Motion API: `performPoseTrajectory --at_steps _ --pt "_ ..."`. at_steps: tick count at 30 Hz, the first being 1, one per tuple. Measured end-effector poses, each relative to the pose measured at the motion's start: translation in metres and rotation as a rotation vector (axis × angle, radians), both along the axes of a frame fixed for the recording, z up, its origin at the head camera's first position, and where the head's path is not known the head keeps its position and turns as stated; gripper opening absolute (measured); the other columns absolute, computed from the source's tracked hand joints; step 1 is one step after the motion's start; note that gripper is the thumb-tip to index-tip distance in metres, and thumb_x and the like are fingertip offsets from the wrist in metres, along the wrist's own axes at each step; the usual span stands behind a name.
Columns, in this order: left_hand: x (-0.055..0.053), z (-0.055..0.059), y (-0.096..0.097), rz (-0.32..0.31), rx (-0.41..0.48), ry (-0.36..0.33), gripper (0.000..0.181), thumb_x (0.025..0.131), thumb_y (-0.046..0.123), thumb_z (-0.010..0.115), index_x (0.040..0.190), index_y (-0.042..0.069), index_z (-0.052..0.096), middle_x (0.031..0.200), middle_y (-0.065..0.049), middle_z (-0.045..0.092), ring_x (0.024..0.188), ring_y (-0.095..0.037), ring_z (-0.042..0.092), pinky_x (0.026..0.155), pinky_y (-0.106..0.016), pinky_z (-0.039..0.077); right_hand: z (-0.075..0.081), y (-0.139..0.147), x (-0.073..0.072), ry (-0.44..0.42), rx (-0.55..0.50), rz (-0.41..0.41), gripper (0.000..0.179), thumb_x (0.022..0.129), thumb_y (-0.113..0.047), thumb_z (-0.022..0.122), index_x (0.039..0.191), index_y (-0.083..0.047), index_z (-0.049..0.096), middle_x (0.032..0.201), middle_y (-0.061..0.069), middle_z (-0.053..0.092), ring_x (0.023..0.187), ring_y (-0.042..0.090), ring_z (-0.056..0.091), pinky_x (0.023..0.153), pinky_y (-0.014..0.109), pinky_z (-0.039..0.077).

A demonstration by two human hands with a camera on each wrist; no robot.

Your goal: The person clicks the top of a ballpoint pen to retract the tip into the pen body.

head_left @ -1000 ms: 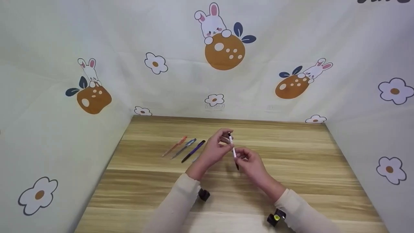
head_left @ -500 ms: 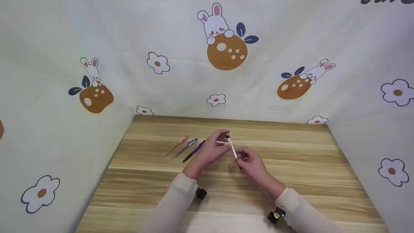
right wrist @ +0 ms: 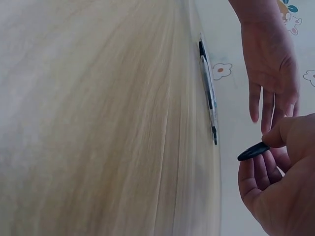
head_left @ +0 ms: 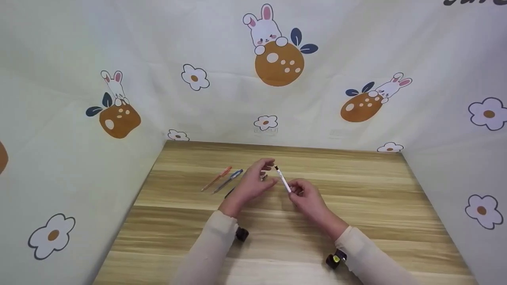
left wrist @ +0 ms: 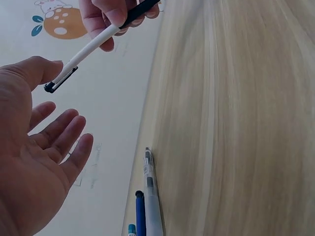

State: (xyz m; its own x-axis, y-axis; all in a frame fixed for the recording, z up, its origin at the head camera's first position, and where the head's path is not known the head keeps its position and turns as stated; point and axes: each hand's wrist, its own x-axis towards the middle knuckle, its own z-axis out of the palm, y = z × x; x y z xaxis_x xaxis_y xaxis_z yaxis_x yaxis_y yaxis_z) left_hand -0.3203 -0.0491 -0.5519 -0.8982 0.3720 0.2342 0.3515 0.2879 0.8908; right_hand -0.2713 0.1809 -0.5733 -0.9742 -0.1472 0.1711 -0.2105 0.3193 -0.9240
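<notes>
My right hand (head_left: 311,200) pinches a white pen (head_left: 283,180) with a black grip and black clip end, held tilted above the table. Its black tip end (right wrist: 253,151) pokes out past the thumb in the right wrist view. To the left, my left hand (head_left: 253,182) has its fingers spread and loosely bent around the pen's clip end. In the left wrist view the left thumb (left wrist: 42,69) lies right by that end; whether it touches cannot be told. A clear pen (left wrist: 151,196) and a blue pen (left wrist: 141,211) lie on the table, partly hidden by the left hand in the head view.
An orange pen (head_left: 216,179) and a grey-blue pen (head_left: 227,181) lie side by side on the wooden table (head_left: 190,225), left of the left hand. Printed cloth walls (head_left: 222,103) enclose the table at the back and both sides.
My left hand has let go of the pen's clip end and shifted left, covering more of the blue pen. The white pen, still pinched in the right hand, leans further left.
</notes>
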Motion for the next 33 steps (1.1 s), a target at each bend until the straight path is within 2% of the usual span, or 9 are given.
performPoseTrajectory --at_steps 6,13,24,29,33 --pt "-0.002 -0.001 -0.005 0.002 -0.052 0.041 0.067 0.098 0.011 0.083 0.156 -0.002 0.053 0.152 -0.025 0.059 0.139 -0.040 0.058 0.118 -0.054 0.048 -0.002 0.000 -0.008 0.068 0.052 0.019 0.024 0.089 0.013 0.072 0.109 0.000 0.076 0.095 0.011 0.069 0.089 0.018 0.062 0.075 0.022 0.051" --pt "-0.003 -0.001 -0.010 0.027 -0.130 0.058 0.069 0.097 0.009 0.083 0.157 0.000 0.052 0.154 -0.022 0.059 0.141 -0.037 0.057 0.118 -0.052 0.049 -0.003 -0.001 -0.016 0.124 0.115 0.017 0.026 0.088 0.014 0.070 0.108 -0.001 0.077 0.094 0.008 0.068 0.087 0.015 0.061 0.075 0.022 0.051" --pt "-0.009 -0.001 -0.016 0.098 -0.236 0.047 0.073 0.097 0.017 0.086 0.161 0.009 0.052 0.157 -0.013 0.059 0.144 -0.031 0.055 0.119 -0.048 0.047 -0.003 -0.001 -0.022 0.132 0.179 0.009 0.026 0.087 0.014 0.069 0.108 0.000 0.077 0.093 0.006 0.066 0.087 0.018 0.061 0.075 0.025 0.051" --pt "-0.011 -0.003 -0.018 0.105 -0.271 0.058 0.074 0.097 0.020 0.086 0.162 0.010 0.052 0.158 -0.015 0.058 0.146 -0.032 0.055 0.121 -0.050 0.045 -0.003 -0.001 -0.025 0.156 0.235 0.014 0.026 0.087 0.013 0.069 0.108 -0.001 0.077 0.093 0.006 0.065 0.087 0.018 0.061 0.077 0.028 0.051" --pt "-0.013 -0.003 -0.021 0.104 -0.280 0.043 0.075 0.098 0.023 0.086 0.163 0.011 0.051 0.160 -0.015 0.056 0.148 -0.032 0.053 0.123 -0.049 0.043 -0.004 0.001 -0.028 0.170 0.282 0.018 0.026 0.087 0.011 0.070 0.108 -0.002 0.077 0.092 0.005 0.064 0.086 0.017 0.061 0.077 0.029 0.051"
